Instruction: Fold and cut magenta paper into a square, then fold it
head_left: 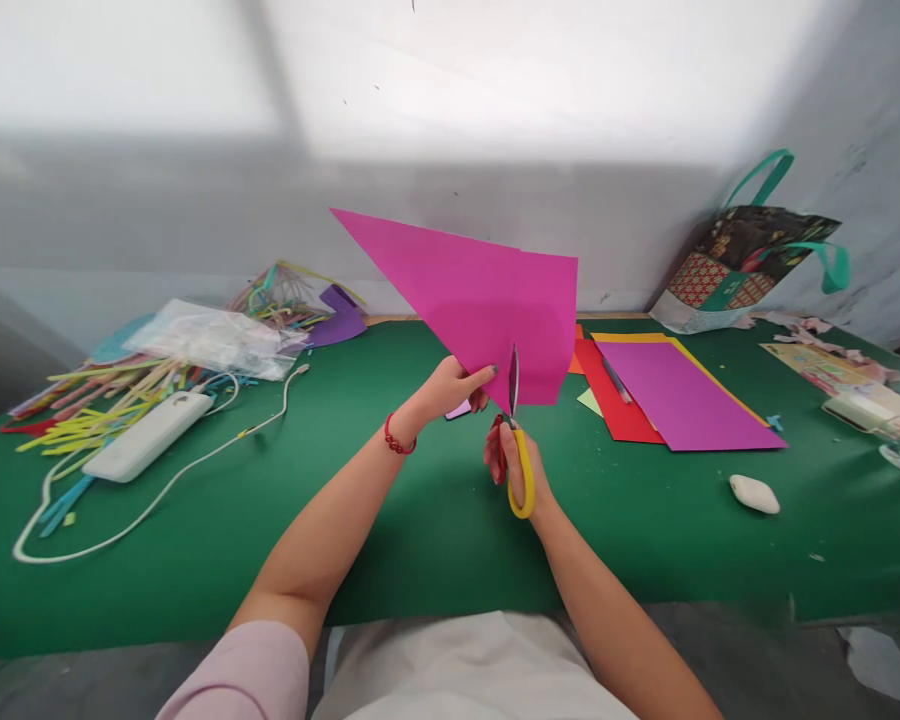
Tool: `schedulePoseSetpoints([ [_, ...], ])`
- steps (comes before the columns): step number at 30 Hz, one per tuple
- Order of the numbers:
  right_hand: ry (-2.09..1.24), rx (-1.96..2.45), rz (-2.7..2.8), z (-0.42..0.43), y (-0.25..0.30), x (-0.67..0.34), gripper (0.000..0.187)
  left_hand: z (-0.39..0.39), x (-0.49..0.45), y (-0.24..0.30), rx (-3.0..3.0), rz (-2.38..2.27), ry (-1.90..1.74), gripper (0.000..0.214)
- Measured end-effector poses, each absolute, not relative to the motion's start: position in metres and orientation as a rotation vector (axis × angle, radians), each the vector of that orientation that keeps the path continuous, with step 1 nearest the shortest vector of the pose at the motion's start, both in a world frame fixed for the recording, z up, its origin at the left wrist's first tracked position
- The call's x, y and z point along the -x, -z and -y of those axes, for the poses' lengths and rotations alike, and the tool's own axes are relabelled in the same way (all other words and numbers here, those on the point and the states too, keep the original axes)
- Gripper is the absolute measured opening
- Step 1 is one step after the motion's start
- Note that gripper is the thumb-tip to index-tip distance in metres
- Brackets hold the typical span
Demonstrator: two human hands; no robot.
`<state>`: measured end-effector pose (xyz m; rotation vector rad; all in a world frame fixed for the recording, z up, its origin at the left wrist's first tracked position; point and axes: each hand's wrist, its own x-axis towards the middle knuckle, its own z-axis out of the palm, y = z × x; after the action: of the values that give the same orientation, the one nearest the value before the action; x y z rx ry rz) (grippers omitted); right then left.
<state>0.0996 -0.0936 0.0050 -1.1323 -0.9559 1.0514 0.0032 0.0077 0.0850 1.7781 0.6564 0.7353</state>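
Note:
A magenta sheet of paper is held up above the green table, with a long point toward the upper left. My left hand pinches its lower edge, thumb in front, and wears a red bracelet at the wrist. Just to the right, my right hand is closed around the handles of a pair of scissors, one yellow and one red. The blades point up at the paper's lower edge, with one blade showing in front of the sheet. A small pale purple piece lies partly hidden behind my left hand.
On the right lie purple paper, red paper, a pen and a white case. A patterned bag leans by the wall. Leftward are a white power bank, its cable, a clear plastic bag and colored strips.

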Motion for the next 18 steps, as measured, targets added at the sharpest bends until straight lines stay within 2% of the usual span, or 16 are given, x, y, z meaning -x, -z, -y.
schedulePoseSetpoints([
  [18,-1.049,1.167,0.947,0.0957,-0.0023,-0.0988,0.050,-0.0088,-0.0062,-0.0808,-1.776,-0.661,-0.744,0.042],
])
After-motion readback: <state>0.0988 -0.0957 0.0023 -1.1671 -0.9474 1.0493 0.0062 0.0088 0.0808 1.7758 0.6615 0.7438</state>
